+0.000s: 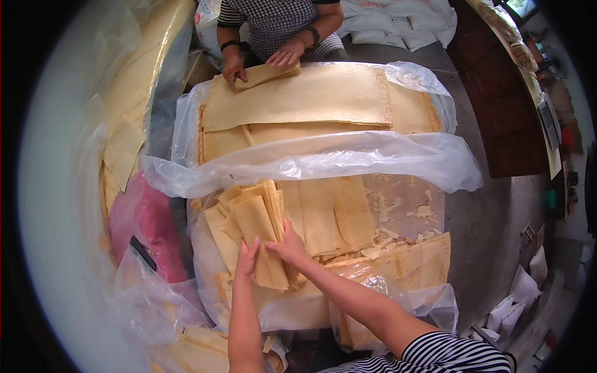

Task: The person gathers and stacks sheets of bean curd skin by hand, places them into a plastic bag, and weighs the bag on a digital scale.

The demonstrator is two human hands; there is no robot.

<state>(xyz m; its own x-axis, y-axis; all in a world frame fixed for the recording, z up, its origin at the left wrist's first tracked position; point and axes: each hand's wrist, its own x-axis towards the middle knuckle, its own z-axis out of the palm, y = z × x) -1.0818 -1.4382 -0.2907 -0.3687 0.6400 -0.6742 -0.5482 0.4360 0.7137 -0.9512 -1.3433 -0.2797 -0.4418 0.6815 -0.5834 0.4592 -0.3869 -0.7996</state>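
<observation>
Between my two hands is an upright bundle of folded, pale-yellow bean curd sheets (pixel 258 227). My left hand (pixel 248 260) presses against its left side, thumb up. On the right side my right hand (pixel 288 247) grips it, with the thumb across the front. More flat sheets (pixel 318 214) lie behind and to the right of the bundle, on plastic film. Broken flakes (pixel 388 241) are scattered by the stack of sheets (pixel 410 264) at the right. A clear plastic bag (pixel 357 283) holding sheets lies beside my right forearm.
Rolled clear plastic (pixel 311 155) crosses the table's middle. Beyond it, a co-worker's hands (pixel 286 53) fold a sheet over a wide stack (pixel 298 96). A pink bag (pixel 146 230) with a dark phone-like object (pixel 143 253) stands left. White sacks (pixel 398 22) are piled at the back.
</observation>
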